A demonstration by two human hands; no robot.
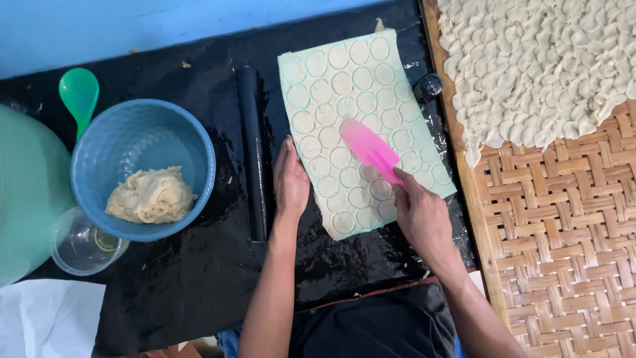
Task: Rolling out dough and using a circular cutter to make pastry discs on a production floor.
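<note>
Head view, looking down on a black oiled sheet [199,278] spread over the work surface.

Dough sheet [361,126]: a pale rectangle rolled thin, lying flat on the black sheet and scored all over with circles in rows. The circles are still seated in the sheet.

Left hand [291,180]: laid flat, fingers together, along the sheet's left edge. It grasps nothing; the palm-down placement looks meant to pin the dough so it does not slide.

Right hand [422,215]: grip closed around the handle of a pink scraper [368,147]. The blade lies low and slanted across the middle rows, its edge on the dough. Judgement: a shallow angle suits sliding under the thin rounds without tearing them.

Roller [252,149]: a dark rod parked just left of the dough, parallel to its long side and out of the scraper's way.

Blue bowl [199,142], far left: holds a lump of dough [151,195]. A green spoon [79,93] lies behind it and a clear cup [83,246] in front.

Woven tray [563,219], right: carries a heap of cut rounds [536,63] in its upper part, close by the right hand's side.
</note>
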